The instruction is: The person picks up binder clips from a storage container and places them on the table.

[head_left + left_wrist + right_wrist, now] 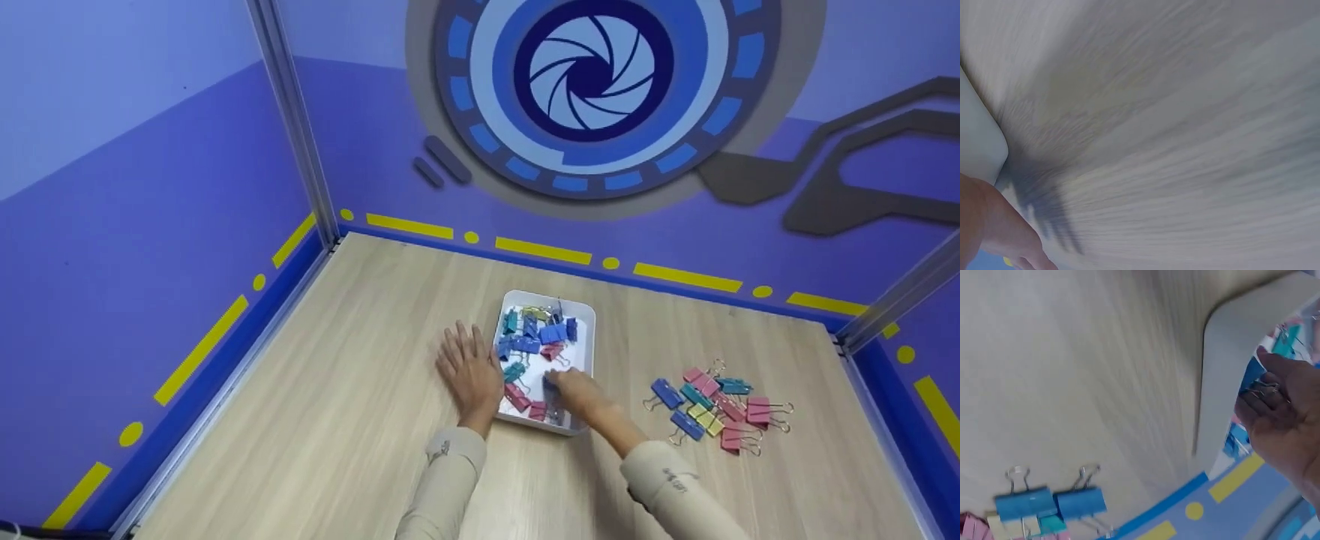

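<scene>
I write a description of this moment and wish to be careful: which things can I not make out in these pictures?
- Head view: part of the tray floor, hidden by the right hand.
- Head view: the dark marking on the right sleeve, too small to read.
- Right wrist view: the blue clip's full shape, partly covered by that hand.
- Left wrist view: the whole left hand, cut off by the left and bottom edges.

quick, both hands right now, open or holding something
Left hand: open, fingers extended, at the left edge of the white tray.
Right hand: holding a blue binder clip.
</scene>
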Demonstrator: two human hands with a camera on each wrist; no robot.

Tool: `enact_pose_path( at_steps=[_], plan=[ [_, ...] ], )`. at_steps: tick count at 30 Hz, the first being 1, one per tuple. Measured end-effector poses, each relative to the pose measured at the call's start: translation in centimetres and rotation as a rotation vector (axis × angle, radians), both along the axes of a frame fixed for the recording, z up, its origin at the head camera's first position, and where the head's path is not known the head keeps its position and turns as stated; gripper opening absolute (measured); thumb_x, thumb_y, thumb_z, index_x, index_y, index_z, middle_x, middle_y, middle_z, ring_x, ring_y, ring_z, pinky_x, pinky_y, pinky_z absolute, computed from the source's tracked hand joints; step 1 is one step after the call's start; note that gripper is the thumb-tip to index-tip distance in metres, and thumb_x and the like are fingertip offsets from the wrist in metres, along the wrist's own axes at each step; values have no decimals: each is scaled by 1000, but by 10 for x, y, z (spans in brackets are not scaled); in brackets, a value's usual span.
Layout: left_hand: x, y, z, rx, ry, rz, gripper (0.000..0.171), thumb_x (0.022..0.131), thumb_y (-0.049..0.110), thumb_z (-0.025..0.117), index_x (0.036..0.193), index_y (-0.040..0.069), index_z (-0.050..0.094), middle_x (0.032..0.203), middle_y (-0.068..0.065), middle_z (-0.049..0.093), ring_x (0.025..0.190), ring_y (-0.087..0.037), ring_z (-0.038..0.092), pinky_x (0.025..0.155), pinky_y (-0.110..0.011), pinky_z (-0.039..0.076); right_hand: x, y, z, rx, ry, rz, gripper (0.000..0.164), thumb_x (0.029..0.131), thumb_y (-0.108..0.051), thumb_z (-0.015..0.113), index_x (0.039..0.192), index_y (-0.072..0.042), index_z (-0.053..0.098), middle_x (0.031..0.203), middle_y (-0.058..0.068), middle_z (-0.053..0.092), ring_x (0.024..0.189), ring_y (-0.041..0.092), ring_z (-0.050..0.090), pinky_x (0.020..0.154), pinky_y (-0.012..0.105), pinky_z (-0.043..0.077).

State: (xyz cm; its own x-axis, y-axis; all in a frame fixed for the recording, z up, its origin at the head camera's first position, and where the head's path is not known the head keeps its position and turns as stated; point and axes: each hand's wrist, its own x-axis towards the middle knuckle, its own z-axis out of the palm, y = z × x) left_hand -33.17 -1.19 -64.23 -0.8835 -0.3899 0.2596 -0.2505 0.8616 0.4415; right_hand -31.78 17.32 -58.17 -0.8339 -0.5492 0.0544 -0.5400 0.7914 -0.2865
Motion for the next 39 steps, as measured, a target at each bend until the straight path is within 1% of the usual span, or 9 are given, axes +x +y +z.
enact_pose_path(
  at_steps=[1, 5, 9, 15, 22, 27, 31, 35, 39],
  plan=[
    [0, 0, 0, 1, -2, -1, 57, 105, 41, 48, 157, 16, 42, 170, -10, 28, 158, -37, 22, 126, -63, 21, 0, -3, -4, 27, 47, -3, 11, 82, 11, 68, 91, 4, 69, 79, 23, 68, 70, 39, 66, 65, 53, 58],
    [0, 0, 0, 13, 5, -7, 57, 105, 40, 50, 156, 16, 42, 169, -10, 28, 157, -38, 23, 126, -63, 20, -4, -12, -11, 60, 139, -104, 11, 82, 11, 65, 78, 2, 70, 72, 21, 65, 67, 39, 64, 62, 54, 55],
    [-1, -2, -3, 12, 18, -10, 57, 106, 41, 47, 157, 15, 42, 169, -10, 27, 158, -38, 22, 126, -62, 20, -8, -15, -9, 46, 124, -145, 10, 82, 10, 68, 76, 2, 72, 73, 22, 67, 68, 39, 67, 64, 54, 56],
    [0, -3, -5, -14, 25, 8, 57, 105, 41, 48, 156, 15, 43, 169, -11, 29, 157, -38, 24, 126, -62, 21, -3, -13, -6, 38, 97, -96, 15, 78, 15, 65, 74, 2, 71, 71, 21, 67, 64, 37, 64, 62, 55, 55],
    [1, -2, -5, 6, 25, 3, 57, 105, 39, 49, 156, 13, 43, 169, -12, 29, 158, -38, 22, 126, -62, 20, 15, -10, -6, -22, 100, -137, 15, 82, 14, 61, 80, 4, 72, 73, 21, 67, 67, 36, 63, 62, 55, 54],
    [-2, -3, -5, -6, 35, 3, 57, 105, 40, 47, 155, 13, 44, 168, -12, 30, 157, -40, 23, 126, -62, 21, 21, -8, 5, -216, 43, -237, 33, 83, 17, 56, 98, -2, 79, 87, 19, 76, 74, 29, 66, 65, 46, 55],
    [-2, -3, -4, 10, 53, -8, 56, 106, 40, 47, 155, 12, 45, 167, -13, 32, 156, -41, 23, 125, -63, 21, 26, 12, 30, -364, -6, -278, 47, 84, 21, 51, 113, -3, 78, 107, 19, 78, 92, 32, 75, 78, 43, 63],
    [0, -2, -5, 16, 27, -10, 57, 106, 41, 46, 156, 13, 43, 168, -13, 30, 157, -40, 23, 126, -63, 21, 46, 53, 52, -280, 54, -290, 39, 87, 19, 56, 112, -2, 78, 108, 19, 77, 101, 37, 76, 88, 47, 62],
    [0, -1, -6, 16, 18, -2, 58, 106, 41, 47, 156, 13, 43, 169, -12, 28, 157, -40, 21, 126, -62, 20, 68, 106, 59, -183, 110, -325, 25, 89, 13, 65, 103, -1, 81, 100, 21, 78, 85, 32, 77, 68, 40, 64]
  ],
)
